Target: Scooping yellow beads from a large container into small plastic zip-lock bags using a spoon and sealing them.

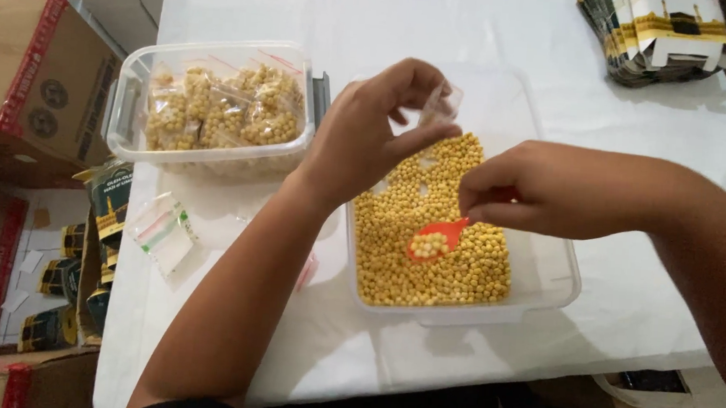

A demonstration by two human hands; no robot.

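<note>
We see a small orange spoon loaded with a heap of round yellow beads, gripped by its handle in the right hand, whose fingers are pinched closed around the handle's upper end. The spoon's bowl hangs just below and to the left of that grip, low over a bed of the same yellow beads that fills the left part of a clear plastic tub.

Up and to the left of the spoon grip, the left hand pinches a small clear plastic bag between thumb and fingertips, closed on its upper edge. The bag sits above the beads, near the tub's far side, well above the spoon's bowl.

Farther left of both hands stands a second clear tub with clip handles, holding many small sealed bags of yellow beads. Below that tub, toward us, a few empty clear zip bags lie flat on the white tablecloth.

Far beyond the right hand, at the table's far corner, rests a stack of flat printed cartons. Off the table's left edge we see brown cardboard boxes with red tape and more printed packs stacked on the floor.
</note>
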